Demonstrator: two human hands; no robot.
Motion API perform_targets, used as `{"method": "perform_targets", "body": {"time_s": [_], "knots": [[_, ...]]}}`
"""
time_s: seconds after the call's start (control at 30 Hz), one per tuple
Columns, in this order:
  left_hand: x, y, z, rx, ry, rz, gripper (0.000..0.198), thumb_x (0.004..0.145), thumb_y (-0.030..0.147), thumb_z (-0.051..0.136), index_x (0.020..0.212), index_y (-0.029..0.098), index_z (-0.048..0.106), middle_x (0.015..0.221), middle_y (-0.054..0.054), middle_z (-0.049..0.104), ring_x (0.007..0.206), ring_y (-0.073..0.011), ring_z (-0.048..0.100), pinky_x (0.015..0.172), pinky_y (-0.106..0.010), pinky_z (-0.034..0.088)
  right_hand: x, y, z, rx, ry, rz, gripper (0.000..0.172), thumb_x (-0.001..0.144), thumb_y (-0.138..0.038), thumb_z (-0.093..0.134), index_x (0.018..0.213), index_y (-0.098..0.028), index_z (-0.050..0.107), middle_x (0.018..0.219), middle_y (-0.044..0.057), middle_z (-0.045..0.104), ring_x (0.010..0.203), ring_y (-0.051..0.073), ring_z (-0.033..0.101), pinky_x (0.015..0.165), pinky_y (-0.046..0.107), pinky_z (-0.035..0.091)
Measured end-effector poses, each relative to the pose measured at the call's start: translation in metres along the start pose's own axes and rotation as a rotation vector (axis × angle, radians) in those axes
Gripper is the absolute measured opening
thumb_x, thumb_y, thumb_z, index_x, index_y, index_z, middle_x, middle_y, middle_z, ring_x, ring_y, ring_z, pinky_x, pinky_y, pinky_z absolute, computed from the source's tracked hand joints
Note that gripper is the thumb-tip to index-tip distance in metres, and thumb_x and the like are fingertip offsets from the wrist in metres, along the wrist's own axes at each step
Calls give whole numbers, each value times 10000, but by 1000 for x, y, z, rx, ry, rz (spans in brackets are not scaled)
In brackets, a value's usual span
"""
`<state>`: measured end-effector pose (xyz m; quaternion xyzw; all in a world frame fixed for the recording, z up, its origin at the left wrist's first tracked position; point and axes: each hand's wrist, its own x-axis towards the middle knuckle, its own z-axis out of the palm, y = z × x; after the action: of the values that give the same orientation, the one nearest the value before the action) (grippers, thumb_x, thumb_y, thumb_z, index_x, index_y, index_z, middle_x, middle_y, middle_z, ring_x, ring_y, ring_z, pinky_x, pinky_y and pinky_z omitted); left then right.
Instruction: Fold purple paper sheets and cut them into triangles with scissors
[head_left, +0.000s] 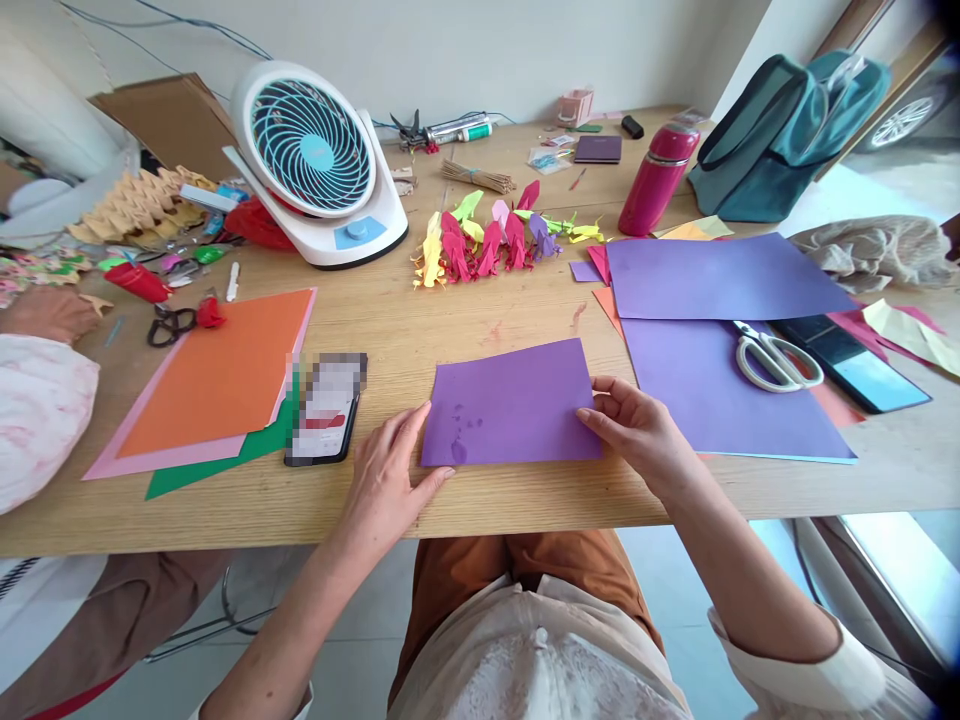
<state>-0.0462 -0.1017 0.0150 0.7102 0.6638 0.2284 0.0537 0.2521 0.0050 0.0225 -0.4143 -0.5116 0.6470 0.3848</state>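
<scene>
A small sheet of purple paper (517, 405) with a few darker marks lies before me, its upper edge slightly raised. My left hand (386, 465) rests at its left edge, thumb spread along the lower left corner and fingers stretched out. At the right edge, my right hand (637, 425) pinches the paper between thumb and bent fingers. Larger purple sheets (675, 390) are stacked to the right, with white-handled scissors (776, 360) on top. Left of my left hand lies a phone (326, 410) with a partly blurred screen.
Orange paper (217, 370) tops a stack at left, near black scissors (171, 325). A fan (315, 150), colourful folded-paper figures (495, 240), a pink bottle (658, 178) and a teal bag (780, 140) stand behind. Another person's hand (49, 315) is at far left.
</scene>
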Motion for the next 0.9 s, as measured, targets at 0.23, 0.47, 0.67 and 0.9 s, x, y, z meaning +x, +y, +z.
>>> {"method": "perform_targets", "body": {"time_s": [0.23,0.47,0.67,0.9], "knots": [[4,-1,-6,-137,-23,-87,769,891,352,681,1557,314,299,1477,-121,526,1376,-309,502,1149,-543,403,2,-7,2,-3,139,-48,414,782,-507,790,1079,-264,637,947,35,736,897,214,691,806,349,571],[28,9,-15,-505,22,-170,699,881,418,708,1499,264,419,1497,-115,545,1354,-279,548,1117,-453,469,5,-15,0,158,205,20,382,741,-459,825,1024,-267,653,995,41,754,903,215,709,814,339,585],[51,20,-21,-775,-4,-233,570,843,480,740,1317,208,580,1335,-122,661,1225,-289,634,1000,-421,550,7,-7,-4,169,204,-81,342,822,-436,761,1093,-276,626,1083,44,744,966,214,707,864,342,578],[51,7,-31,-993,-148,-306,418,855,503,723,1204,280,664,1269,-94,691,1076,-271,674,797,-371,606,11,-16,3,80,145,-199,365,880,-500,683,1138,-265,579,1149,64,729,1040,231,693,954,390,559]]}}
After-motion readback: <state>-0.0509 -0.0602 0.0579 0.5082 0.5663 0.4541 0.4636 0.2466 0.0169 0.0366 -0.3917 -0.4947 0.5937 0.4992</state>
